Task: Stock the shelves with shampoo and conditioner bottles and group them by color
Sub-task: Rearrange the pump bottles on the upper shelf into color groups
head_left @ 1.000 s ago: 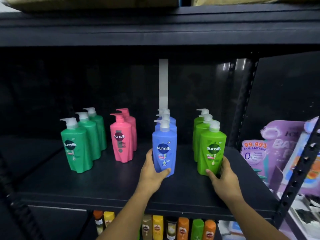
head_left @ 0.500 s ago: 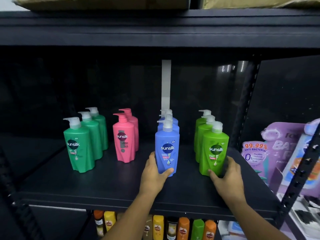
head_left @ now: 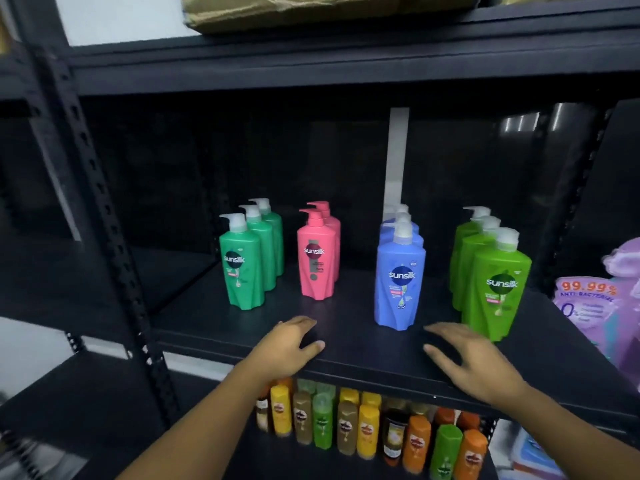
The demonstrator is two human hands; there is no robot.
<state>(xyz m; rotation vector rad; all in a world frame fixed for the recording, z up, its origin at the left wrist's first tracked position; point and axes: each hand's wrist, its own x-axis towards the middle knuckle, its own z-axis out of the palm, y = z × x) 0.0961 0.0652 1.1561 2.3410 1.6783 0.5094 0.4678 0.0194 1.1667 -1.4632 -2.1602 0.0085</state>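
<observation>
Bottles [head_left: 398,282]: eleven, in four rows.

On the shelf [head_left: 346,317], the dark green row [head_left: 242,268], pink row [head_left: 317,261], blue row [head_left: 398,282] and lime row [head_left: 498,292] stood front to back as barriers. Bare lanes ran between them, narrowest between dark green and pink. The front strip and left end lay open, and the upper shelf [head_left: 346,71] sat well above the pumps.

green bottles [head_left: 242,268], pink bottles [head_left: 317,258], blue bottles [head_left: 398,282], black shelf [head_left: 346,327]
</observation>
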